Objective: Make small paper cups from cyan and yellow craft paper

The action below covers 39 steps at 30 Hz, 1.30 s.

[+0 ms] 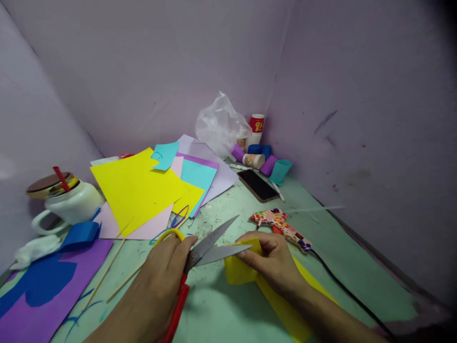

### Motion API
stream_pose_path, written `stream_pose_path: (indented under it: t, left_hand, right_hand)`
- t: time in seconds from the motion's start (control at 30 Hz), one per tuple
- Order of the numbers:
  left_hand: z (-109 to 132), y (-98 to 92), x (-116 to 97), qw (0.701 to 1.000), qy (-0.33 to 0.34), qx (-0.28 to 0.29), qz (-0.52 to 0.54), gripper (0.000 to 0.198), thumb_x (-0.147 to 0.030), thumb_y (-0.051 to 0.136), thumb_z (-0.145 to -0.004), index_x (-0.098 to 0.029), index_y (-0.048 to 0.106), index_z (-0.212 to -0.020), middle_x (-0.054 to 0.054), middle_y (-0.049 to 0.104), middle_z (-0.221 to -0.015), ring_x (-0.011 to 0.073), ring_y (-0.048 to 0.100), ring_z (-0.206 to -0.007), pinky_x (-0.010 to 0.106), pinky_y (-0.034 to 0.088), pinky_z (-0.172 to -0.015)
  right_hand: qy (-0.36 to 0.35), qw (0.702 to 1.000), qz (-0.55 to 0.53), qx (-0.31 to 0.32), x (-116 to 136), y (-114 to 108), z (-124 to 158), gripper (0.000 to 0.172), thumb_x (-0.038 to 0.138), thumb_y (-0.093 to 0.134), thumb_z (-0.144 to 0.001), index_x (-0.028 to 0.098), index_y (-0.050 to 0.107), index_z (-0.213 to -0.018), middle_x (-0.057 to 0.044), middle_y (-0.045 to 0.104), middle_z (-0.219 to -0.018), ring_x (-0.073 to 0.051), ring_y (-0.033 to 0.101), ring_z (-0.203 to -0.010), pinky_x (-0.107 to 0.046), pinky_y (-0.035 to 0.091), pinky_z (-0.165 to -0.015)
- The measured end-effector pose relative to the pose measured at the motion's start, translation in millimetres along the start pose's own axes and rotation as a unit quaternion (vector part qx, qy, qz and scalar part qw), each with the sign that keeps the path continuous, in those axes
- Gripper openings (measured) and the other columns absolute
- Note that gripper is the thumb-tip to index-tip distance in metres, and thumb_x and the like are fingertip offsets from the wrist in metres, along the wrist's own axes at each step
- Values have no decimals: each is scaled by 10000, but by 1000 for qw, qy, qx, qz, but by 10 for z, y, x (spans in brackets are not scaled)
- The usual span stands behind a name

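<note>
My left hand (pixel 160 274) is wrapped round a pair of scissors (pixel 210 243) with yellow and red handles. The blades are spread apart and point to the right. In my right hand (pixel 273 259) a piece of yellow paper (pixel 237 270) is pinched between thumb and fingers, with its lower part curled. The lower scissor blade lies across the top of this paper, close to my right thumb. Beneath my right forearm another long yellow sheet (pixel 282 305) lies on the table; whether it joins the held piece I cannot tell.
A floral glue gun (pixel 282 228) with a black cord lies right of my hands, behind it a phone (pixel 257 186). Coloured sheets (pixel 143 186) cover the back left, beside a white mug (pixel 73 202). Paper cups (pixel 254 160) and a plastic bag (pixel 221 124) stand in the corner.
</note>
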State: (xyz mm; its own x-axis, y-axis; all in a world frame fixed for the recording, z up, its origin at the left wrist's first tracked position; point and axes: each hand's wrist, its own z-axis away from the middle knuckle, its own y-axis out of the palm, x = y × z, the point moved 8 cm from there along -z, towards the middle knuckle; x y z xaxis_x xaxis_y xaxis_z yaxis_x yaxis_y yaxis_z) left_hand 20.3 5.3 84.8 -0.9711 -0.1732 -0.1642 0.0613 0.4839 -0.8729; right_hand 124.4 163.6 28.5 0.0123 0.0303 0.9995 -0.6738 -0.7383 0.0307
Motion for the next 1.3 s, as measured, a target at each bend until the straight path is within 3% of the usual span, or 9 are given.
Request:
stream_pose_path:
  t: [0.17, 0.33, 0.47, 0.57, 0.73, 1.1, 1.3]
  left_hand:
    - [112, 200, -48, 989, 85, 24, -115, 583, -44, 381, -796, -167, 306, -1361, 143, 602, -1103, 282, 581, -1040, 421, 506, -851]
    - [125, 298, -15, 989, 40, 26, -138, 550, -33, 349, -816, -152, 301, -1351, 160, 570, -1140, 309, 532, -1103, 467, 462, -907]
    - [111, 254, -42, 993, 38, 8, -113, 547, -30, 296, -829, -159, 267, -1359, 163, 559, -1144, 298, 519, -1109, 470, 444, -916]
    - [99, 263, -55, 994, 44, 33, -94, 523, -43, 300, -843, -143, 273, -1355, 172, 548, -1144, 294, 509, -1106, 460, 445, -907]
    - [94, 265, -59, 993, 34, 73, -85, 515, -33, 324, -830, -150, 293, -1331, 126, 572, -1047, 252, 561, -918, 424, 485, -814]
    - [136, 251, -66, 987, 48, 98, -115, 526, -14, 327, -837, -143, 286, -1345, 133, 603, -1074, 243, 601, -917, 401, 515, -795]
    - [150, 251, -47, 981, 95, 132, -108, 572, -29, 371, -797, -149, 304, -1352, 126, 633, -1056, 229, 634, -882, 371, 553, -745]
  right_hand:
    - [-71, 997, 36, 26, 137, 58, 26, 64, 188, 689, -622, 156, 738, -646, -42, 694, -620, -151, 610, -566, -227, 468, -530]
    - [-124, 990, 55, 45, 225, 80, 54, 77, 176, 671, -644, 163, 747, -651, -40, 695, -618, -151, 610, -560, -222, 464, -524]
    - [-112, 991, 58, 47, 213, 65, 42, 78, 208, 686, -660, 150, 738, -649, -42, 682, -610, -144, 597, -559, -215, 448, -521]
    - [-107, 991, 47, 63, 207, 80, 43, 68, 196, 690, -650, 148, 737, -655, -39, 672, -606, -143, 588, -566, -217, 445, -528]
    - [-100, 991, 49, 72, 188, 89, 52, 64, 193, 699, -661, 144, 739, -664, -53, 677, -638, -156, 595, -596, -234, 452, -554]
    - [-102, 991, -10, 83, 172, 112, 61, 47, 175, 731, -644, 161, 755, -682, -47, 696, -645, -139, 609, -586, -200, 461, -530]
    - [-116, 990, -14, 83, 187, 108, 68, 44, 166, 713, -665, 166, 754, -680, -38, 698, -632, -120, 611, -564, -168, 462, -509]
